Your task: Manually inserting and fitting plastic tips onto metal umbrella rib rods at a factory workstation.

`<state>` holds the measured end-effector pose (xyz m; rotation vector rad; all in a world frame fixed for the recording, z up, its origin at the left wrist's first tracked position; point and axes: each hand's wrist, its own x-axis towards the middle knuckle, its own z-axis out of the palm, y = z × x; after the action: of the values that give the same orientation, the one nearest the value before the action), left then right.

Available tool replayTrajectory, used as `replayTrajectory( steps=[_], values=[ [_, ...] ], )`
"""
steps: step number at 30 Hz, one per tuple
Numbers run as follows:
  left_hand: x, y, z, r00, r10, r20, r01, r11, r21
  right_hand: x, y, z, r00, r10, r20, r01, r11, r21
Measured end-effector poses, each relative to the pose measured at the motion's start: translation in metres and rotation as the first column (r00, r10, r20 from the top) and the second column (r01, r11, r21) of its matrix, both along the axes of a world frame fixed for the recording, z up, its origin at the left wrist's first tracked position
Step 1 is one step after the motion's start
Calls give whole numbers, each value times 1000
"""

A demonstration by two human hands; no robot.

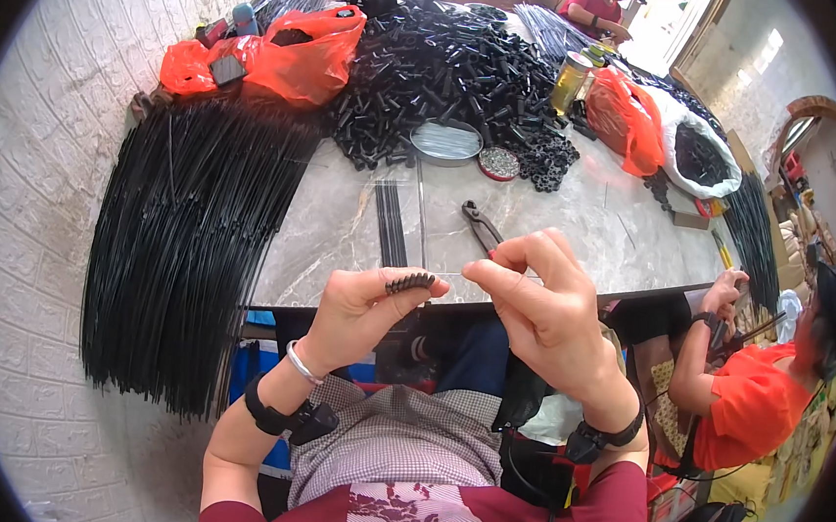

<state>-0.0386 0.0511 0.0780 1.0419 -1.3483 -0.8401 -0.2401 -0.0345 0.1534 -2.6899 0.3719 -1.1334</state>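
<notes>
My left hand (363, 314) is closed, with a short ridged row of small black pieces (410, 283) pinched between thumb and forefinger. To its right, my right hand (556, 321) is raised with thumb and forefinger pressed together. Anything in that pinch is too small to make out. A pair of pliers (481, 227) lies on the table just beyond my right hand, partly covered by it. Several thin black rods (391, 222) lie side by side beyond my left hand. Both hands are above the table's near edge.
A large heap of black tubular parts (424, 60) covers the back. An oval tray (444, 157), a round tin (498, 163) and black rings (548, 163) sit before it. Long black rods (193, 243) hang over the left edge. A person in orange (756, 400) sits right.
</notes>
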Motion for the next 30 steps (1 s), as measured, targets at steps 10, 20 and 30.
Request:
replayTrajectory(
  steps=[10,20,30],
  values=[
    [1,-2,-4,1000,10,2,-10,1000,1,1,2,2,1000,2,-8,-2,1000,17],
    [0,0,-4,1000,23,21,-23,1000,-5,5,9,3,1000,1,-2,-1,999,40],
    [0,2,4,992,-36,118,41,998,-38,6,10,3,999,26,-37,-23,998,58]
  ],
)
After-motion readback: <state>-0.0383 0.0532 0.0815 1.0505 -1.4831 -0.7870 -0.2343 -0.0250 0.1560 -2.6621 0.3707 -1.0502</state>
